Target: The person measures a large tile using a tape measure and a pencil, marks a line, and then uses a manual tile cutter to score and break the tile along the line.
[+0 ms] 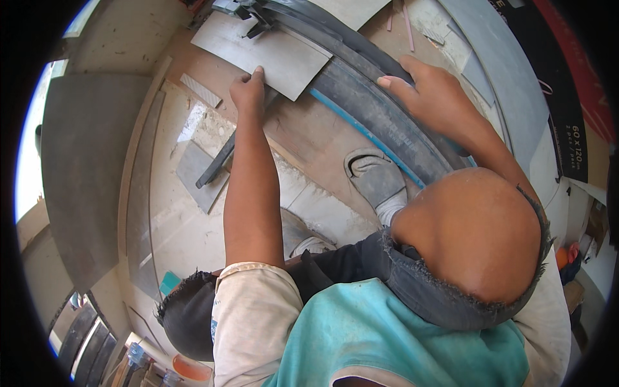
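My left hand [249,91] grips the near edge of a grey rectangular tile [271,57], thumb on top and the other fingers hidden beneath. The tile lies across a long black manual tile cutter [387,122] with a blue strip along its near side. Above the tile's far part sits the cutter's black carriage [258,22], on a dark rail [329,32]. My right hand [435,93] is closed over the rail farther right, its thumb on the near side and some fingers hidden. A black support arm [218,158] sticks out from the cutter toward the left.
Grey tile offcuts [201,171] and a narrow strip [200,90] lie on the dusty floor at left. Large grey tiles [90,174] lean at the far left. A shoe [377,174] stands close to the cutter. Printed cartons [574,122] are at right.
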`<state>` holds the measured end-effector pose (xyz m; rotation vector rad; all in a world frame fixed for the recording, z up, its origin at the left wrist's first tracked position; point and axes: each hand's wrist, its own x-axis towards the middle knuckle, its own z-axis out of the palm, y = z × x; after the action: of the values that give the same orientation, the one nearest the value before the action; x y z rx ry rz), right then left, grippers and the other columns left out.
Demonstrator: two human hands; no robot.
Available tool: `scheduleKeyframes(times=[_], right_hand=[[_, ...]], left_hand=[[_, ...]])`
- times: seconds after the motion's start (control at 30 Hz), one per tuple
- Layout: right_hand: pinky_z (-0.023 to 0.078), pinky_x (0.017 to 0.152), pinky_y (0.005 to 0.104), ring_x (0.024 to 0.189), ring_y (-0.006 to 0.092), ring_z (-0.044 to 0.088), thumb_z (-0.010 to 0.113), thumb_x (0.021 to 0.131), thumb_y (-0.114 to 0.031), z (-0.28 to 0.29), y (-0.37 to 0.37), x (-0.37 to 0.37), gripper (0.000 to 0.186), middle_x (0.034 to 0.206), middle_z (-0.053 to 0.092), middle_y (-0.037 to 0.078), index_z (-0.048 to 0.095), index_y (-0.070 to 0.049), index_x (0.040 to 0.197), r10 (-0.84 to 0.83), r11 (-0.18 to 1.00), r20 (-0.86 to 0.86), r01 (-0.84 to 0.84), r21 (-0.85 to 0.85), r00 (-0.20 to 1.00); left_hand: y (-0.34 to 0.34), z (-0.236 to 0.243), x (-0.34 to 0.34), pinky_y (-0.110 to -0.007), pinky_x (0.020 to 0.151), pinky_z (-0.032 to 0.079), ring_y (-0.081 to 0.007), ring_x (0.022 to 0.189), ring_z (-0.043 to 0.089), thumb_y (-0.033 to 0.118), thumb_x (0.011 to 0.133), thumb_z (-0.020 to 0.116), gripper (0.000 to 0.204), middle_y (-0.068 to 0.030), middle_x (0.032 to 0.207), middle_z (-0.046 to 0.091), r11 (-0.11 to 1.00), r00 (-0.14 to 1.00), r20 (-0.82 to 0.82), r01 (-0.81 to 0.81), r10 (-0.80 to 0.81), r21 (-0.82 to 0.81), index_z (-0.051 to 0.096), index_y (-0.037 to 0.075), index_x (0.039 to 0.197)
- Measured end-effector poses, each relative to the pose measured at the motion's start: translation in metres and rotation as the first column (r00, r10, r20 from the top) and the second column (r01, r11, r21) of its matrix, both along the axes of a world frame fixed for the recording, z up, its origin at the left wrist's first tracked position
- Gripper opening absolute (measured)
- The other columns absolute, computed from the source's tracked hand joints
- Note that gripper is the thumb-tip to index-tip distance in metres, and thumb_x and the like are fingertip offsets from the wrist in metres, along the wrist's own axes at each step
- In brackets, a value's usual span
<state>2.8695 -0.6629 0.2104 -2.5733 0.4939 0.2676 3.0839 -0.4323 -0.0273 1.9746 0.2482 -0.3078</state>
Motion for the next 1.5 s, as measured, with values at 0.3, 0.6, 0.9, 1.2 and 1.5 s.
scheduleKeyframes(times=[0.3, 0.6, 0.9, 1.2, 1.5], right_hand=[[0.048, 0.070, 0.0460, 0.077, 0.0393, 0.064, 0.058, 0.091, -0.040, -0.008, -0.001, -0.022, 0.046, 0.080, 0.064, 0.025, 0.059, 0.004, 0.106, -0.041, 0.999, 0.067, 0.042, -0.024, 0.997], [0.048, 0.070, 0.0458, 0.077, 0.0394, 0.063, 0.059, 0.091, -0.038, -0.001, -0.011, -0.041, 0.044, 0.081, 0.064, 0.025, 0.059, 0.003, 0.106, -0.050, 0.999, -0.004, 0.050, -0.009, 0.999], [0.049, 0.075, 0.0449, 0.087, 0.0397, 0.064, 0.060, 0.090, -0.038, 0.002, -0.008, -0.060, 0.046, 0.090, 0.065, 0.026, 0.059, 0.002, 0.111, -0.121, 0.993, -0.050, 0.121, -0.003, 0.991], [0.049, 0.075, 0.0444, 0.088, 0.0387, 0.064, 0.060, 0.090, -0.038, 0.001, -0.013, -0.071, 0.041, 0.092, 0.066, 0.023, 0.061, -0.001, 0.109, -0.112, 0.994, -0.018, 0.112, -0.018, 0.994], [0.048, 0.074, 0.0433, 0.085, 0.0379, 0.064, 0.062, 0.090, -0.037, 0.008, -0.013, -0.071, 0.039, 0.091, 0.065, 0.023, 0.060, -0.001, 0.105, -0.156, 0.988, -0.042, 0.156, -0.018, 0.987]], left_hand=[[0.006, -0.008, 0.001, -0.028, 0.070, 0.049, -0.0165, 0.077, 0.061, 0.026, 0.083, 0.075, 0.043, -0.0122, 0.090, 0.066, 1.000, 0.999, 0.048, -0.014, 0.013, 0.004, 0.062, -0.011, 0.102], [-0.003, 0.007, -0.006, -0.027, 0.068, 0.049, -0.0158, 0.074, 0.060, 0.026, 0.082, 0.075, 0.042, -0.0115, 0.088, 0.066, 0.997, 0.998, -0.010, 0.062, -0.061, 0.035, 0.063, -0.011, 0.099], [0.002, 0.015, -0.010, -0.027, 0.064, 0.049, -0.0150, 0.073, 0.060, 0.026, 0.082, 0.076, 0.040, -0.0096, 0.085, 0.065, 1.000, 0.999, -0.032, -0.008, 0.008, -0.021, 0.063, -0.008, 0.099], [0.006, 0.010, -0.013, -0.027, 0.064, 0.049, -0.0147, 0.070, 0.060, 0.022, 0.080, 0.077, 0.036, -0.0107, 0.083, 0.065, 0.999, 0.999, 0.049, 0.001, -0.003, 0.044, 0.064, -0.008, 0.095], [-0.015, 0.020, -0.014, -0.029, 0.054, 0.045, -0.0147, 0.059, 0.056, 0.021, 0.080, 0.078, 0.033, -0.0086, 0.075, 0.061, 0.989, 0.993, -0.116, 0.009, -0.027, -0.146, 0.064, -0.008, 0.087]])
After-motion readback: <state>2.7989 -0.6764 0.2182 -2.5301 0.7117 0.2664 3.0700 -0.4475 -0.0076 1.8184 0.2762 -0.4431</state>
